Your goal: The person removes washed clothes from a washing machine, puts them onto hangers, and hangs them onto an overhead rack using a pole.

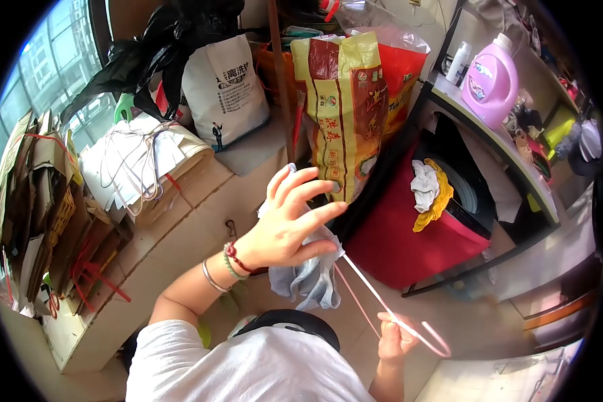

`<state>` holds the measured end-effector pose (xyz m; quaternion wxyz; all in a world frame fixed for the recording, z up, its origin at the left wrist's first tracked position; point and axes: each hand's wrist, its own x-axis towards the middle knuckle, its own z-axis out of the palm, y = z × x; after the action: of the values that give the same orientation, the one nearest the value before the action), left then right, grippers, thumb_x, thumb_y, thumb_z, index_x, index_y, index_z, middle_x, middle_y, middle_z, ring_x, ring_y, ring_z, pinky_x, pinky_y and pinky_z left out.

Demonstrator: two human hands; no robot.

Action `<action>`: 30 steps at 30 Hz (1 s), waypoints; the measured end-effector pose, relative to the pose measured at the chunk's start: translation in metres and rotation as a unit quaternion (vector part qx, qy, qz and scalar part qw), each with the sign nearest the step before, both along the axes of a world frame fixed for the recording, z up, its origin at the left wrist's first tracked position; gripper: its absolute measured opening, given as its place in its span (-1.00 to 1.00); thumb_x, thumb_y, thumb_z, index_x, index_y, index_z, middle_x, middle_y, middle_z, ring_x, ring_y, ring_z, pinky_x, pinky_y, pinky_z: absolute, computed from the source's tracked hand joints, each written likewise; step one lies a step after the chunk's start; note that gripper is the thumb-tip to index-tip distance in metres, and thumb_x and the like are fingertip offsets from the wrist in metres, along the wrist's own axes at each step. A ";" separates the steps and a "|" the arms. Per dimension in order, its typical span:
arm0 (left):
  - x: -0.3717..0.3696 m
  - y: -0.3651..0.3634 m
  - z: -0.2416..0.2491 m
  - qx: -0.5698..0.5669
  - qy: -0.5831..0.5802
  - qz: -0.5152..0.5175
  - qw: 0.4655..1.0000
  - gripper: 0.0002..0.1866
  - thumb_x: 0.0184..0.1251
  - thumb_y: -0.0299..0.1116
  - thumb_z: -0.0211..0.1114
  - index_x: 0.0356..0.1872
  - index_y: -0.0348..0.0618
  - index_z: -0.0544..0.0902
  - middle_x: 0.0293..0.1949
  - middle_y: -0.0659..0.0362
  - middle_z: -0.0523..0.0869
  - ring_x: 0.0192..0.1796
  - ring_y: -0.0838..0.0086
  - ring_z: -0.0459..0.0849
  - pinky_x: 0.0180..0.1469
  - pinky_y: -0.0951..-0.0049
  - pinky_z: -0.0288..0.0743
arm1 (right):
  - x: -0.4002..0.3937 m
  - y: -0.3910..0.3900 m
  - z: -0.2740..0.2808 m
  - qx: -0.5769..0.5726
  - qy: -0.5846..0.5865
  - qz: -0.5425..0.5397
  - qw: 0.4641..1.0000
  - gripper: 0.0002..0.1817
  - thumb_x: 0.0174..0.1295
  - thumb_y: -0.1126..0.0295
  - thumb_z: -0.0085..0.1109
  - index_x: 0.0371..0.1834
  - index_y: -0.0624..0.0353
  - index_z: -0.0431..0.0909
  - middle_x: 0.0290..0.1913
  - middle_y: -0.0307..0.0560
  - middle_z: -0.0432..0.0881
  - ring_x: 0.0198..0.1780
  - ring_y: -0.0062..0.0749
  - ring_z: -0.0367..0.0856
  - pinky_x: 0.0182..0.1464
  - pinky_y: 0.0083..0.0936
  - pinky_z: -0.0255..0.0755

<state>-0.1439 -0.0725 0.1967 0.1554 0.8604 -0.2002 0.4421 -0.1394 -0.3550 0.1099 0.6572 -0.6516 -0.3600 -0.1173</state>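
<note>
A pale pink clothes hanger (372,285) slants across the middle of the view, its hook at the lower right. My right hand (395,338) is closed round it close to the hook. From the hanger's far end hangs a light blue-grey garment (308,280), bunched in soft folds. Over the garment is my left hand (291,218), fingers spread and extended, overlapping its upper part in this view. My left wrist wears a metal bangle and beaded bracelets.
A washing machine with a red cover (402,244) stands to the right, with white and yellow cloths (435,197) at its opening. A shelf above bears a pink detergent jug (492,80). Grain sacks (345,107) stand ahead. Flattened cardboard (40,201) and stacked papers (144,157) line the left ledge.
</note>
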 end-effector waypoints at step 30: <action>-0.016 0.039 0.168 0.085 -0.048 0.034 0.995 -0.82 0.05 -0.36 0.28 -0.53 -0.25 0.52 -0.60 0.11 0.50 -0.54 0.25 0.48 -0.49 0.46 0.36 | 0.051 0.116 0.002 -0.162 -0.160 0.046 0.973 -0.83 -0.04 0.46 0.26 -0.40 0.25 0.50 -0.12 -0.02 0.50 -0.28 -0.11 0.55 -0.28 -0.41 0.44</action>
<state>-0.1596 -0.0338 0.3650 0.0565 0.8546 -0.2146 0.4694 -0.0883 -0.2388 0.1124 0.4812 -0.7053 -0.5040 -0.1299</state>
